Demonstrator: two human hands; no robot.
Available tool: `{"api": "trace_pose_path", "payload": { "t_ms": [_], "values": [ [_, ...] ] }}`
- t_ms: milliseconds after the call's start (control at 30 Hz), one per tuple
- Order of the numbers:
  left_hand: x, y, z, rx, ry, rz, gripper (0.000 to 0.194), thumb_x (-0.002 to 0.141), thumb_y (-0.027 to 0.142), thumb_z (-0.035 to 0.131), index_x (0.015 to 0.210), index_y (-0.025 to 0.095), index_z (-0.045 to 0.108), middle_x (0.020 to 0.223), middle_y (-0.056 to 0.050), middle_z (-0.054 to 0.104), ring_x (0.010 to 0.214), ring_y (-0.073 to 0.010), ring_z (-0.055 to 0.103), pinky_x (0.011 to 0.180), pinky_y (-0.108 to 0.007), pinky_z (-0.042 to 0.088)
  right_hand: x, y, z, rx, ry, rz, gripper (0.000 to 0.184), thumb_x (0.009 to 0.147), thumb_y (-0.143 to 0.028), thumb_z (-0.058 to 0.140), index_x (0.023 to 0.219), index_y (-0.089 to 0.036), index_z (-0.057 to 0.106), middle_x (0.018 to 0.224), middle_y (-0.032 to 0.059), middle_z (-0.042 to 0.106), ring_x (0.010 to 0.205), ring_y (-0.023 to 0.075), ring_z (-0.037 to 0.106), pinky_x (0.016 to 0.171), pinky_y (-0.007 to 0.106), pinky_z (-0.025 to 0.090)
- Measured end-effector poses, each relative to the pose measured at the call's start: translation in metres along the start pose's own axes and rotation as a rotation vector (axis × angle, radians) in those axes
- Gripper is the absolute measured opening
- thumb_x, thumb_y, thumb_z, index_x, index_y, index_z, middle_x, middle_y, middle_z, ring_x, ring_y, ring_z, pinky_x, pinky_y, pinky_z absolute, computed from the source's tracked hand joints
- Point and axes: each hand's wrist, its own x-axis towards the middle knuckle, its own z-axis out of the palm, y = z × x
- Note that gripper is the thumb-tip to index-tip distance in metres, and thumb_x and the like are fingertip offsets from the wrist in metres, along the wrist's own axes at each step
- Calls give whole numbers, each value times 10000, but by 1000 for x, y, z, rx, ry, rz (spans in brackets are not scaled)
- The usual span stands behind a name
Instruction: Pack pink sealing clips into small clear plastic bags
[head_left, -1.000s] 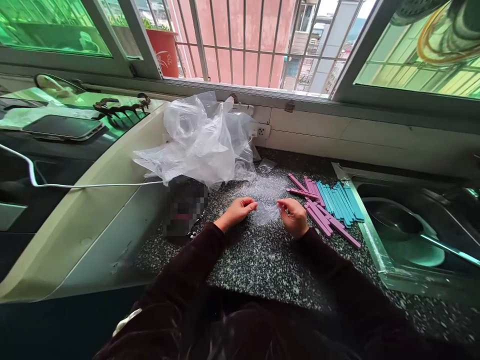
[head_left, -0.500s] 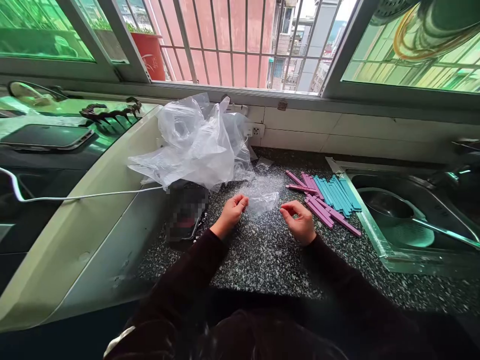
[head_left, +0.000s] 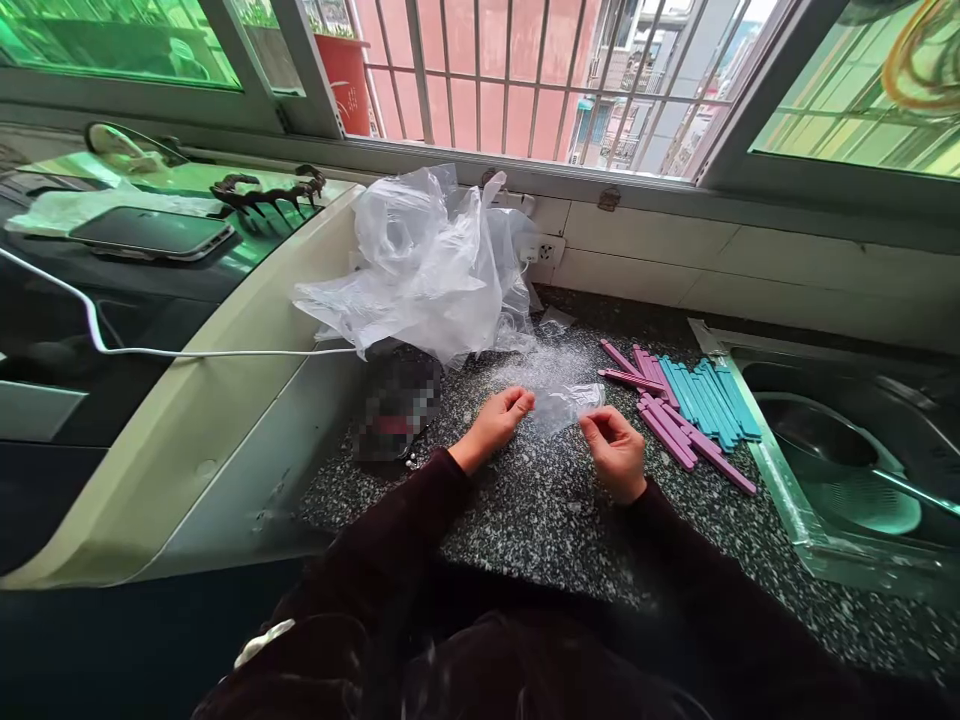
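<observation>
A small clear plastic bag (head_left: 564, 408) is spread just above the speckled dark countertop (head_left: 540, 530), between my two hands. My left hand (head_left: 496, 428) is closed in a pinch at the bag's left edge. My right hand (head_left: 616, 455) is closed too, thumb against fingertips, by the bag's lower right corner; what those fingers hold is too small to make out. To the right of my right hand lie several pink strips (head_left: 666, 430) and a row of several teal strips (head_left: 709, 400).
A heap of crumpled clear plastic bags (head_left: 442, 260) sits at the back left beside a wall socket (head_left: 546, 250). A dark blurred-out item (head_left: 397, 405) lies left of my hands. The sink (head_left: 795, 520) borders the right; a white cable (head_left: 225, 353) crosses the left. A phone (head_left: 154, 232) rests on a raised surface.
The view has turned, so the scene sits further right in the picture. My hands have come slightly closer together, the right fingertips now overlapping the bag's edge.
</observation>
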Motion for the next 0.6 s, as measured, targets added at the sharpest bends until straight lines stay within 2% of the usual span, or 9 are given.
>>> {"api": "trace_pose_path", "payload": {
  "t_ms": [133, 300, 467, 600],
  "values": [
    [-5, 2, 6, 52, -158, -5, 342, 745, 467, 528, 611, 156, 483, 552, 40, 409, 561, -91, 356, 533, -226, 311, 1, -1, -3, -3, 36, -3, 227, 782, -409, 571, 731, -189, 553, 687, 3, 543, 611, 117, 514, 582, 253, 443],
    [-6, 4, 3, 43, -145, -22, 301, 744, 421, 520, 604, 158, 472, 547, 41, 407, 554, -90, 349, 537, -229, 300, 3, -1, -8, -30, 3, 29, 244, 785, -419, 561, 711, -187, 551, 666, 1, 536, 596, 117, 490, 577, 255, 428],
    [-1, 7, -10, -9, -162, -40, 356, 733, 471, 514, 571, 179, 392, 526, 55, 347, 523, -80, 308, 518, -231, 260, 13, -4, -19, -17, -24, 79, 249, 765, -419, 576, 701, -181, 541, 615, -16, 507, 552, 103, 442, 544, 240, 396],
    [0, 8, -16, -85, -192, -43, 379, 743, 494, 507, 566, 181, 387, 512, 49, 368, 509, -80, 313, 517, -233, 270, 14, -8, -24, -7, -60, 66, 239, 766, -406, 575, 689, -182, 536, 605, -23, 487, 544, 98, 424, 531, 233, 381]
  ]
}}
